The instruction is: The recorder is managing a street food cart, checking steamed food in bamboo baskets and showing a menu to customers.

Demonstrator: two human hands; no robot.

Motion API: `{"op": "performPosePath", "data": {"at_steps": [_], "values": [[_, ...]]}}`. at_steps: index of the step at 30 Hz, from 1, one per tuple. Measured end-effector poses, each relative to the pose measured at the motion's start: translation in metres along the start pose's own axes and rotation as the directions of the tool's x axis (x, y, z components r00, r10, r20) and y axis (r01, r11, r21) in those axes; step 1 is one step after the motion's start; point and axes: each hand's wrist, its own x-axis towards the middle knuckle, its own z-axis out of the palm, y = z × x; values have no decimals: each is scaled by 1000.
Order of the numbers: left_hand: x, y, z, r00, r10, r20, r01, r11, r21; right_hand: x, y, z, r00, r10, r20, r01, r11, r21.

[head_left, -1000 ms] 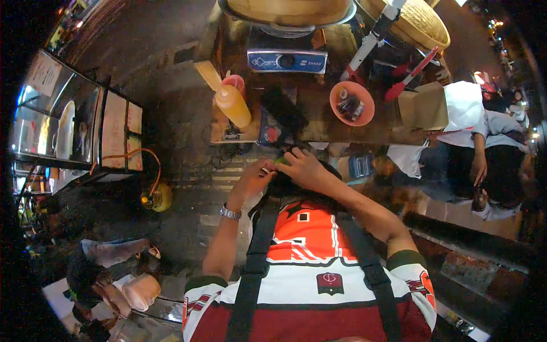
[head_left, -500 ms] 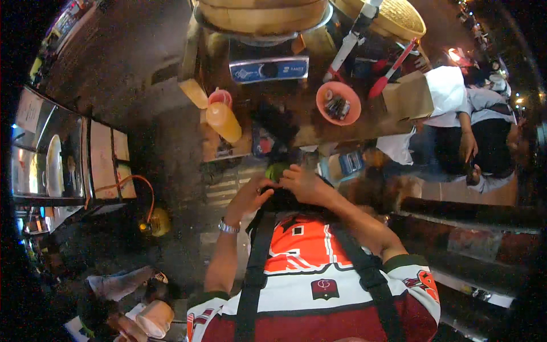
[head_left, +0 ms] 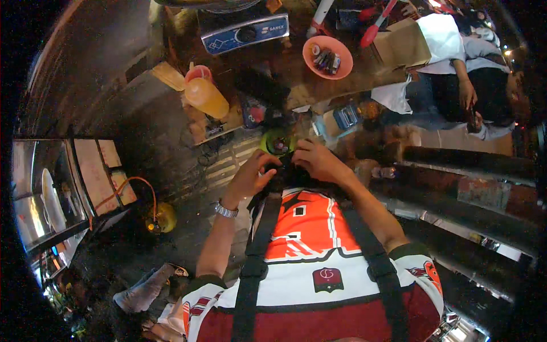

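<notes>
My left hand (head_left: 252,175) and my right hand (head_left: 320,162) are held in front of my body with a gap between them. On both, the fingers are curled in; whatever they pinch is too small and dark to make out. Just beyond the fingertips sits a green bowl (head_left: 265,143), partly covered by my right fingers. Small round purplish pieces (head_left: 281,145) lie inside it; their kind is unclear.
Ahead stands a wooden table with a blue-fronted stove (head_left: 246,37), a yellow-orange bottle (head_left: 206,98), a pink bowl (head_left: 343,67) of small items and a cardboard box (head_left: 402,45). A gas cylinder (head_left: 162,218) stands left. Another person's hand (head_left: 467,94) is at right; dark benches (head_left: 461,154) nearby.
My hands have moved apart from close together over the green bowl, and its contents now show. The whole view has shifted, with the table sitting higher in the picture.
</notes>
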Motion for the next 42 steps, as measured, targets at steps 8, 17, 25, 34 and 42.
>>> {"op": "performPosePath", "data": {"at_steps": [8,17,25,34,42], "values": [[16,4,0,992,95,79,-110,974,201,4,2,5,992,71,103,-75,996,39],[6,-13,9,985,155,76,-160,984,73,1,-19,-2,998,-67,13,68,995,-71],[-16,18,7,992,126,-9,-122,973,194,-21,-29,-28,996,-84,-14,83,994,-77],[-24,24,9,996,93,12,-94,980,177,-55,-34,-38,992,122,14,-122,986,114],[-32,4,-5,995,66,-71,-40,948,315,-64,-33,-75,864,407,-298,-299,889,348]]}}
